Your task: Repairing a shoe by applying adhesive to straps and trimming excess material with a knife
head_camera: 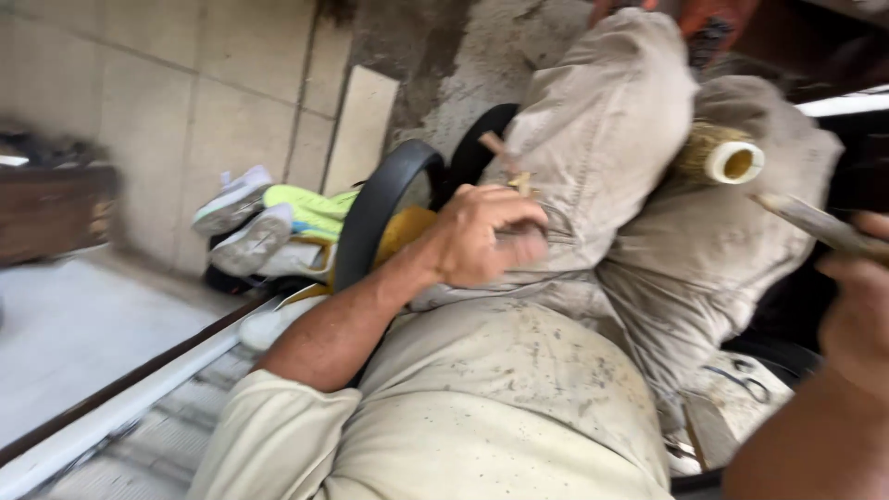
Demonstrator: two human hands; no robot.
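Observation:
My left hand (483, 239) rests on my thigh in beige trousers (602, 120), fingers curled shut. A small wooden stick (515, 178) pokes out just above its knuckles and seems pinched in the fingers. At the right edge, my right hand (857, 310) grips a thin flat strip (807, 220) that points toward my knee. A spool of yellowish fibre with a white core (730, 161) lies between my legs, just left of the strip's tip.
A black curved rim (375, 208) and a yellow object (407, 231) sit beside my left arm. Pale shoes (239, 218) and a green-yellow item (315, 208) lie on the tiled floor. Scissors (741, 380) rest at the lower right. A white rail (120, 407) crosses the lower left.

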